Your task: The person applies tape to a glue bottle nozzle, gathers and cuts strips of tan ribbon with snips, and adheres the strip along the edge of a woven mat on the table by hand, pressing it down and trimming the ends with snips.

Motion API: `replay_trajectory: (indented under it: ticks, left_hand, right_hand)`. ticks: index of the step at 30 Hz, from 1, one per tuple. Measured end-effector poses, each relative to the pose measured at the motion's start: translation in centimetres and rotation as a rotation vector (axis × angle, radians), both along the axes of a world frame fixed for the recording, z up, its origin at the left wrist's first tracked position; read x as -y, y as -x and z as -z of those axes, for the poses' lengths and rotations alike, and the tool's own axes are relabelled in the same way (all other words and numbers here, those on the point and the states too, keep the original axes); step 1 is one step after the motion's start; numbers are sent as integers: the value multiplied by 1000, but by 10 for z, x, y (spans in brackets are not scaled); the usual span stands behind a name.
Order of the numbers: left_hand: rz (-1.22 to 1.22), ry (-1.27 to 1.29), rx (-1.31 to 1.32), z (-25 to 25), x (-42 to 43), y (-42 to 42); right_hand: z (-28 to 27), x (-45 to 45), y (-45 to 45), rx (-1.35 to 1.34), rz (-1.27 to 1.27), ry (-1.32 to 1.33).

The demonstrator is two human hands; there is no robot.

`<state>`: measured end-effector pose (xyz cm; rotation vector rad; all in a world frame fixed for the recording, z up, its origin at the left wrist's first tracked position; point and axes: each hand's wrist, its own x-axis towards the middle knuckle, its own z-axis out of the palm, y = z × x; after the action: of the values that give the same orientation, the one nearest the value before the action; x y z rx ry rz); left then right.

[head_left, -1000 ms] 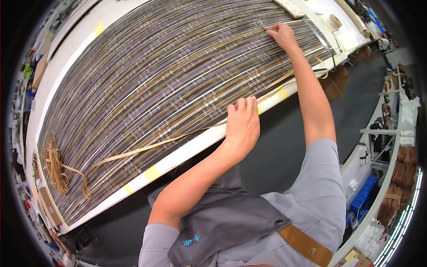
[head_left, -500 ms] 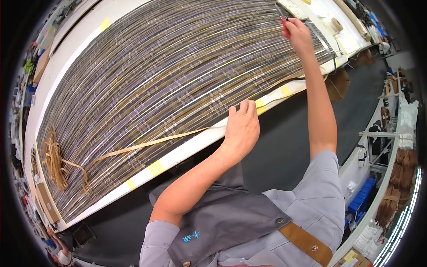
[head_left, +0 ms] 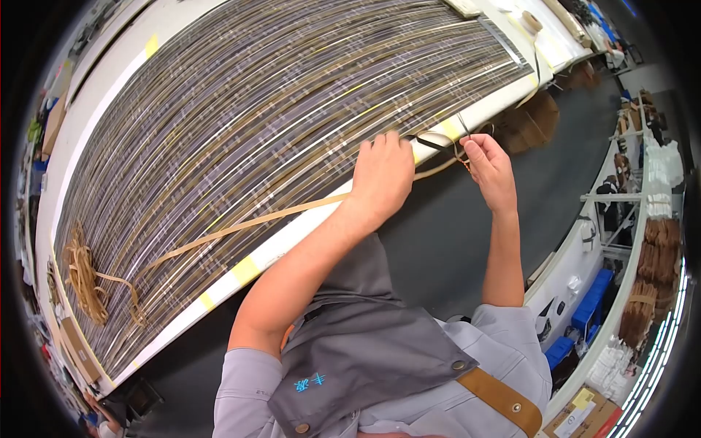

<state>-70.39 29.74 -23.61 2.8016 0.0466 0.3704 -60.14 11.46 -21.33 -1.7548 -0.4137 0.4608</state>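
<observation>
A long tan strap (head_left: 292, 209) runs slantwise over the striped fabric to my left hand (head_left: 383, 175). Curled fingers of that hand close on the strap at the table's white edge. Beyond it, the strap comes out and loops toward my right hand (head_left: 489, 175), beside a short black strip (head_left: 432, 143). My right hand is closed, thumb against fingers, just off the table edge. Thin dark blades of what look like scissors (head_left: 464, 124) stick up from its grip. The handle is mostly hidden by the fingers.
Striped fabric (head_left: 292, 95) covers the long table, with yellow tape marks (head_left: 245, 270) along its white rim. A tangled tan strap bundle (head_left: 86, 277) lies at the left end. A roll (head_left: 531, 22) stands far right; shelves with blue bins (head_left: 593, 299) line the right side.
My right hand has come back from the far right of the table to near my left hand, bringing the red-handled scissors. My left hand has shifted slightly left with the strap.
</observation>
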Motion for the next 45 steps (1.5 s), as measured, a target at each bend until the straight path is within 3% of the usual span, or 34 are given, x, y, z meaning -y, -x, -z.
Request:
replay_trajectory:
  ticks: [3, 6, 11, 18, 21, 23, 25, 27, 28, 31, 45]
  left_hand:
    - [67, 56, 78, -5, -5, -24]
    - [285, 18, 188, 2, -7, -52]
    - [428, -113, 72, 17, -16, -78]
    - [378, 193, 9, 15, -21, -86]
    - [440, 79, 112, 17, -13, -88]
    - [457, -94, -144, 10, -12, -95]
    - [462, -117, -105, 10, -15, -100]
    - [442, 57, -225, 10, -21, -106]
    - [456, 128, -133, 11, -25, -104]
    - [420, 350, -216, 5, -35, -104]
    - [387, 517, -305, -3, -40, -101]
  right_hand:
    - [3, 7, 9, -26, 72, -108]
    - [-5, 15, 18, -54, 112, -188]
    - [-8, 34, 29, -6, 44, -117]
    - [2, 43, 35, -10, -60, 131]
    - [4, 46, 38, -29, -51, 115]
    - [6, 47, 41, -62, -57, 99]
    - [10, 44, 44, -62, -40, 101]
    - [18, 38, 45, -63, -28, 105]
    - [25, 34, 44, -43, -2, 116]
    - [35, 21, 45, 7, 38, 153]
    - [47, -27, 39, 208, 58, 295]
